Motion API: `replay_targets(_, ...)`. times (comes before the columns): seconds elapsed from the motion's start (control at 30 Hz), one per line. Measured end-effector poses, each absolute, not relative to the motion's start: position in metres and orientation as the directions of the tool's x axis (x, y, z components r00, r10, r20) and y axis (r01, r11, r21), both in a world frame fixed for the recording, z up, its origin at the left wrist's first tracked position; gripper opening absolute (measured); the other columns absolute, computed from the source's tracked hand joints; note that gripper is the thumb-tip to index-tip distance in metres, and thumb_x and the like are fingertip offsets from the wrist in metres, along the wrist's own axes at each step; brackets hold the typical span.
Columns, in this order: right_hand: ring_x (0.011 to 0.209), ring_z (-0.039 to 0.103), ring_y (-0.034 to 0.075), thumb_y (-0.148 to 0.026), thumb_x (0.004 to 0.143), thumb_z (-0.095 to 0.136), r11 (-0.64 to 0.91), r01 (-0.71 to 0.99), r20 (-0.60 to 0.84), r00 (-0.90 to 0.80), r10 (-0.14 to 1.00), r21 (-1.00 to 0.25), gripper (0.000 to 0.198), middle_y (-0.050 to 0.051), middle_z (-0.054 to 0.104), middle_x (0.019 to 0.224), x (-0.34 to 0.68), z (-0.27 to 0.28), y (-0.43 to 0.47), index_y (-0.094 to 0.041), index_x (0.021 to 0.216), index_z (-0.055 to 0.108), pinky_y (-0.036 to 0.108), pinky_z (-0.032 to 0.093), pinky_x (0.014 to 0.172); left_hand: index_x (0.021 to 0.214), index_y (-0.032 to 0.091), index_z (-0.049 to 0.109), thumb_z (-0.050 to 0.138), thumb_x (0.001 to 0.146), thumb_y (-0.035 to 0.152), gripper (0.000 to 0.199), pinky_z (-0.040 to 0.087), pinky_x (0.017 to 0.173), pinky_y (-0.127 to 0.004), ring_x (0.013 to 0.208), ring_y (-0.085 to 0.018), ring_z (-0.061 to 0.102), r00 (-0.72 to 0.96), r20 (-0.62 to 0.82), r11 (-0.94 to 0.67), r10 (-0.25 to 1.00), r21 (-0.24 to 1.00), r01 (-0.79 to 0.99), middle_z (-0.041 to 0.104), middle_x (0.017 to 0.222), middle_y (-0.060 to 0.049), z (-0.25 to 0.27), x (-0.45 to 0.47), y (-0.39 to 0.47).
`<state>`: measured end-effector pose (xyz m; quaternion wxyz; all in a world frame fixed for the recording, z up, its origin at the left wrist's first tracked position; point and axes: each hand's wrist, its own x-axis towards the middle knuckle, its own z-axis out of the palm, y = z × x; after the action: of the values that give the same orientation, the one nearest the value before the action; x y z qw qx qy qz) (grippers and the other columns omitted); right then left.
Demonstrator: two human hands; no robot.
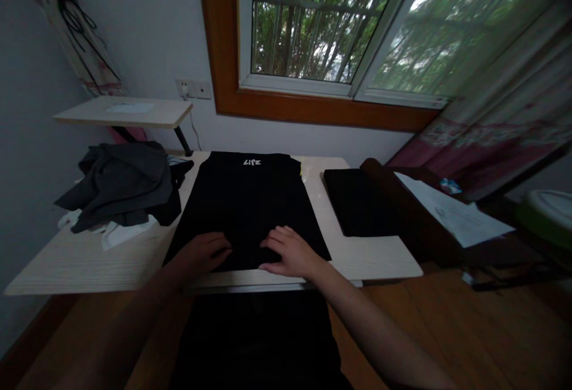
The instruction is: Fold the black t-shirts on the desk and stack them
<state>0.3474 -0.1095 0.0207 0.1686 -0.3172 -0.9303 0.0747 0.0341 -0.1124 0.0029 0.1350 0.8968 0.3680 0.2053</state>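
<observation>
A black garment (250, 205) lies spread out on the pale wooden table, with small white print near its far edge. Its sides widen toward me. On its near left part rests my left hand (207, 253), fingers bent a little and the thumb apart from them. My right hand (288, 253) lies on the near right part, fingers loosely curved over the cloth and the thumb spread toward the near edge. No cloth shows gripped in either hand. To the right sits a flat, folded black cloth (357, 202).
A heap of dark grey clothes (129, 181) with white pieces lies at the left, beside a raised shelf (125, 111). Right of the table (379, 262) stands dark brown furniture (429, 223) with a white sheet (451, 211) on it. A window (326, 26) is ahead.
</observation>
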Motion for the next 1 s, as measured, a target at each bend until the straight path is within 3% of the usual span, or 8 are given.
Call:
replay_targets(0.13,0.099,0.058,0.024,-0.036,0.090,0.069,0.788,0.601,0.229,-0.754,0.615,-0.137,0.028,0.006,0.066,0.103,0.344,0.021,-0.110,-0.023,0.114,0.063,0.038,0.043,0.089,0.099,0.021,0.066,0.052,0.099,0.027,0.016,0.048,0.073,-0.027,0.080,-0.014,0.063,0.633,0.303,-0.699,0.713,0.385,0.603,0.066,0.088,-0.003,0.003,0.032,-0.113)
replay_targets(0.3,0.103,0.058,0.027,-0.019,0.081,0.072,0.722,0.692,0.202,-0.703,0.682,-0.032,0.036,0.009,0.066,0.107,0.385,0.019,-0.108,-0.023,0.116,0.062,0.041,0.044,0.092,0.099,0.021,0.067,0.052,0.099,0.027,0.016,0.048,0.072,-0.026,0.078,-0.013,0.063,0.650,0.322,-0.725,0.689,0.340,0.599,0.067,0.088,-0.004,0.000,0.028,-0.116)
replay_targets(0.47,0.097,0.058,0.028,-0.010,0.075,0.065,0.622,0.781,0.266,-0.590,0.762,-0.048,0.039,0.010,0.065,0.102,0.440,0.019,-0.116,-0.022,0.112,0.063,0.040,0.048,0.086,0.102,0.023,0.067,0.051,0.099,0.023,0.016,0.048,0.070,-0.025,0.078,-0.012,0.063,0.688,0.301,-0.750,0.660,0.317,0.581,0.067,0.089,-0.003,-0.001,0.027,-0.121)
replay_targets(0.63,0.088,0.057,0.025,-0.011,0.074,0.058,0.574,0.812,0.328,-0.515,0.792,-0.109,0.025,0.009,0.061,0.093,0.476,0.017,-0.126,-0.021,0.096,0.060,0.035,0.047,0.077,0.114,0.024,0.062,0.055,0.094,0.023,0.021,0.049,0.074,-0.028,0.088,-0.016,0.063,0.708,0.261,-0.754,0.656,0.277,0.596,0.066,0.101,-0.006,0.002,0.023,-0.123)
replay_targets(0.8,0.081,0.054,0.022,-0.014,0.074,0.056,0.575,0.808,0.342,-0.509,0.790,-0.125,0.014,0.007,0.057,0.089,0.488,0.014,-0.133,-0.022,0.086,0.056,0.032,0.044,0.070,0.098,0.022,0.061,0.054,0.086,0.015,0.016,0.045,0.070,-0.028,0.082,-0.017,0.060,0.697,0.183,-0.719,0.693,0.239,0.652,0.062,0.095,-0.004,0.010,0.012,-0.124)
replay_targets(1.0,0.078,0.052,0.021,-0.014,0.073,0.056,0.567,0.815,0.353,-0.499,0.791,-0.119,0.011,0.006,0.055,0.086,0.493,0.010,-0.138,-0.023,0.080,0.054,0.032,0.042,0.067,0.091,0.022,0.059,0.051,0.075,0.008,0.023,0.044,0.071,-0.030,0.079,-0.018,0.059,0.656,0.103,-0.658,0.747,0.251,0.710,0.062,0.089,-0.003,0.018,-0.012,-0.129)
